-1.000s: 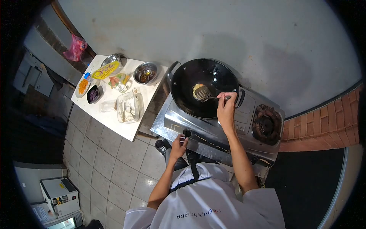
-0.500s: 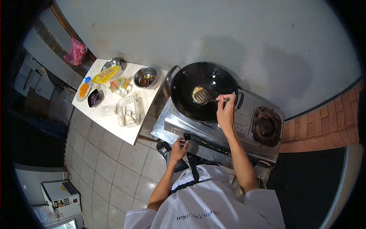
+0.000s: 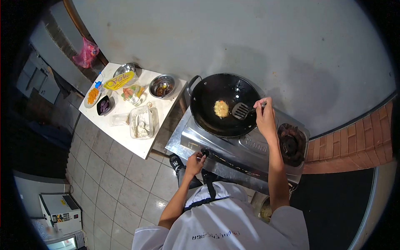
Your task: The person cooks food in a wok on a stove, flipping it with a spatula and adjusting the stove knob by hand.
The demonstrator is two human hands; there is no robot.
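A black wok (image 3: pixel 216 88) sits on the left burner of the steel stove (image 3: pixel 225 151). Inside it lies a small pale golden piece of food (image 3: pixel 221 109). My right hand (image 3: pixel 265 116) is closed on the handle of a slotted spatula (image 3: pixel 240 111), whose head is over the wok just right of the food, apart from it. At the stove's front edge, my left hand (image 3: pixel 195 162) has its fingers closed around the black left knob (image 3: pixel 205 153).
To the left stands a white table (image 3: pixel 134 146) with metal bowls (image 3: pixel 162 86), a plastic container (image 3: pixel 141 122), a yellow packet (image 3: pixel 120 81), a plate of orange pieces (image 3: pixel 92 96) and a black bowl (image 3: pixel 104 106). The second burner (image 3: pixel 289 144) is at the right.
The spatula and my right hand have moved right, off the food, which now shows whole. The wok appears shifted slightly right and down. My left hand stays at the knob.
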